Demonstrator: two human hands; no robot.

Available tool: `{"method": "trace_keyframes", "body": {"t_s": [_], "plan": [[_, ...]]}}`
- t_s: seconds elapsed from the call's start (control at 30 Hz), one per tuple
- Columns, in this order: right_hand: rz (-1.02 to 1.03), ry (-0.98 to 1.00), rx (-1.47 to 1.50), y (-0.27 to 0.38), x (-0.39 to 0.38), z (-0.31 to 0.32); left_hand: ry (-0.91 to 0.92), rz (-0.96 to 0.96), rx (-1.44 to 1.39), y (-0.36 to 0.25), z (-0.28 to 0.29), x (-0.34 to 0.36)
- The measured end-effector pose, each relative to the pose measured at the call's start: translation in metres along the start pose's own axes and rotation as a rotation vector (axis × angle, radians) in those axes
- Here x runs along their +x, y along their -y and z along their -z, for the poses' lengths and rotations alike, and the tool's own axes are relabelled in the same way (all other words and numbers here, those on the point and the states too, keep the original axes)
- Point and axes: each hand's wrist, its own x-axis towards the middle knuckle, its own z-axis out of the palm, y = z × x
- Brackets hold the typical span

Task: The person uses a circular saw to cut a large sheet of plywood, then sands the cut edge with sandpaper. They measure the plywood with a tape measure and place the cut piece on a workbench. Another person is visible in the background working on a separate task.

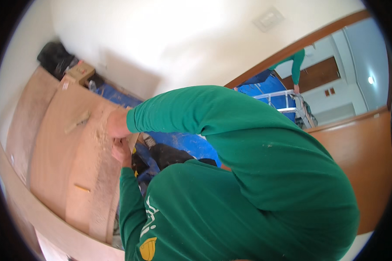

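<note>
At the right edge of a large pale plywood panel [52, 143], my right hand [116, 122] reaches across, its fingers bent down and mostly hidden. Just below it, touching or nearly so, my left hand [121, 150] is closed with curled fingers; what either hand grips is hidden. Pale shavings [101, 141] lie beside my hands. A small light wooden piece or tool [77, 122] rests on the panel to their left, and a yellow pencil [82, 188] lies lower down.
A cardboard box [80, 71] and black bag [55, 56] sit at the back left against a white wall [183, 35]. Blue sheeting [187, 143] covers floor beside my legs. At right, a wood-framed mirror [326, 74] above a brown wooden panel [357, 165] reflects a person in green and a white rack.
</note>
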Motion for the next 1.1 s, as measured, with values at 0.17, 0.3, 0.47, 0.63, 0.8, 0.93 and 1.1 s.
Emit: {"method": "trace_keyframes", "body": {"t_s": [0.17, 0.3, 0.47, 0.63, 0.8, 0.93, 1.1], "plan": [[-0.060, 0.041, -0.075, -0.013, -0.018, -0.019, 0.026, -0.292, -0.157, 0.003, -0.001, 0.013], [-0.671, 0.577, 0.910, -0.031, 0.013, -0.031, 0.061, -0.150, -0.277, 0.009, -0.004, 0.009], [-0.673, 0.639, 0.722, -0.032, 0.020, -0.034, -0.021, -0.310, -0.308, 0.012, -0.010, 0.007], [-0.072, 0.133, -0.057, 0.014, -0.031, -0.020, -0.017, -0.372, -0.294, 0.015, -0.008, 0.010], [-0.250, 0.206, 0.106, 0.016, -0.026, -0.021, -0.017, -0.429, -0.271, 0.016, -0.005, 0.008], [-0.914, 0.444, 1.112, -0.018, -0.006, -0.041, -0.013, -0.335, -0.301, 0.015, -0.005, 0.010], [-0.716, 0.536, 0.744, -0.026, -0.007, -0.035, 0.044, -0.315, -0.347, 0.015, -0.002, 0.012]]}}
